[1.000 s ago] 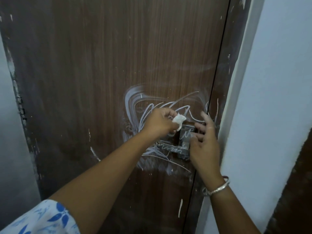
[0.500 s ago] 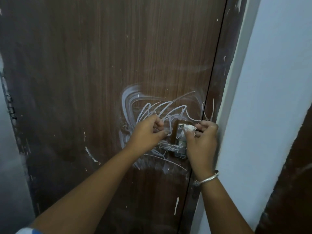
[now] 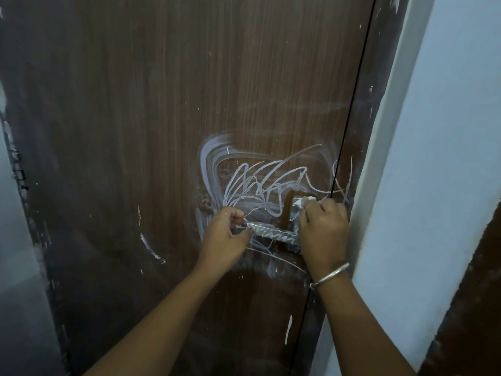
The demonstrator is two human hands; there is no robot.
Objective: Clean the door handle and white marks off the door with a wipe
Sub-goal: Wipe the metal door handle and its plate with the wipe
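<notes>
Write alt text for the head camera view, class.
Two hands work at a metal door handle on a brown door: the left hand grips its end, the right hand presses a white wipe against it. White scribbles surround it.

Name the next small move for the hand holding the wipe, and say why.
Probably drag the wipe in the right hand down and leftward along the door handle. The wipe sits at the top of the handle plate, a small patch beside it looks clean, and the lever, steadied by the left hand, is covered in white scribble.

Brown door [image 3: 162, 131]: metal handle [image 3: 273, 233], white scribbles [image 3: 260, 185] on it.
</notes>
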